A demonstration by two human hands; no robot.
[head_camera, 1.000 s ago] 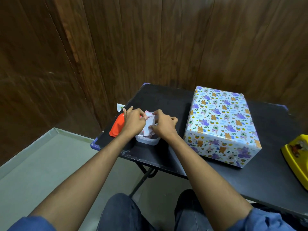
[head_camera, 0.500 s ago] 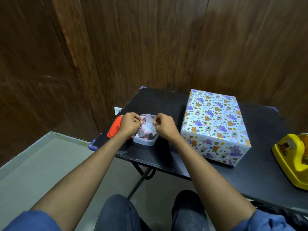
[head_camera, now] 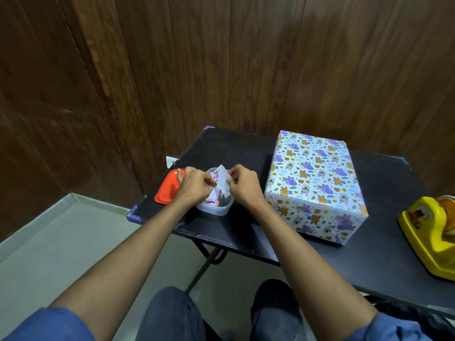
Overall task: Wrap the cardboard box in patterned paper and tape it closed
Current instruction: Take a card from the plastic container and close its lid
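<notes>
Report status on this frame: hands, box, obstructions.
Left hand and right hand both pinch a small card above the tub. Box wrapped, on table, untouched. Nothing between hands and box.

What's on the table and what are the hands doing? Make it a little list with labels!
box: wrapped box, fully covered in patterned paper, on the black table
left hand: left hand pinches a small card
right hand: right hand pinches the same card
tub: clear tub under the card, open
lid: red lid left of the tub
tape: yellow tape dispenser at the right edge
</notes>
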